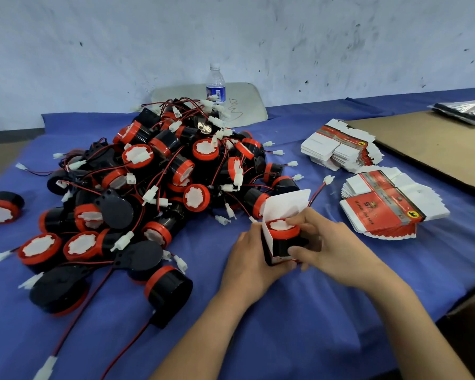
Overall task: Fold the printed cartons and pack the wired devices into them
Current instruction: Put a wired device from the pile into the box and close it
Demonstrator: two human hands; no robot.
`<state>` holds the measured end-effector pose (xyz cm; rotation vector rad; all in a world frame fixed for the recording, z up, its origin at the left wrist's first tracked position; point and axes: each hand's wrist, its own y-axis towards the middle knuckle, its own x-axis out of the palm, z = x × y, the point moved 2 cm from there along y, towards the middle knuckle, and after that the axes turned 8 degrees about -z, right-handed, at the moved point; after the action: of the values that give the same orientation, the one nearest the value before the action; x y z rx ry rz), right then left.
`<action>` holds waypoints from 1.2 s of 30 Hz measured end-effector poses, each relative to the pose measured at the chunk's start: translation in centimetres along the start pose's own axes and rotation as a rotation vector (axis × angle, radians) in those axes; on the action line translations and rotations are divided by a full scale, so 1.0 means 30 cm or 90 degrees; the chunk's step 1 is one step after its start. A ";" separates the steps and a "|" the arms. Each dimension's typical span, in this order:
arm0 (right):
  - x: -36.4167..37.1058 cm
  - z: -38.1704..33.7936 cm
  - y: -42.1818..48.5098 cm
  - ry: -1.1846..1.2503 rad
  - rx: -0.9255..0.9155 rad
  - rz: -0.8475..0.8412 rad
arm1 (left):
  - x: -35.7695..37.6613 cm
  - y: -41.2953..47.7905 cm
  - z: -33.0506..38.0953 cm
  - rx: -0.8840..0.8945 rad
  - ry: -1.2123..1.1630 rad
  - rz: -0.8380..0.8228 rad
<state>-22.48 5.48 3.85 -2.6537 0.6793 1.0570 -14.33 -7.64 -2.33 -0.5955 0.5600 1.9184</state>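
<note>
Blue cloth [285, 325] | device pile [159, 176] left, carton stacks [379, 207] right, bottle [215, 83] behind | left hand [251, 259], right hand [337, 248] grip carton [285, 205]

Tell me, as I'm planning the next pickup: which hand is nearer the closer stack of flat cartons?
Right. The right hand lies just left of the stack; the left hand is farther left, across the held carton.

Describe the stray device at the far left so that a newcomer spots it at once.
Start at the big pile of wired devices on the blue cloth. Go left to the picture's edge, where a lone device lies. Unlike the others, it sits well clear of the pile and touches no neighbour.
</note>
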 end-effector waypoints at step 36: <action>-0.147 0.106 0.189 0.621 0.168 0.235 | -0.017 -0.036 0.038 0.136 0.073 0.096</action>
<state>-29.95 3.16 4.50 -2.7259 1.3823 -0.3737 -13.33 -6.85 -1.26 -0.5399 0.8922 1.9411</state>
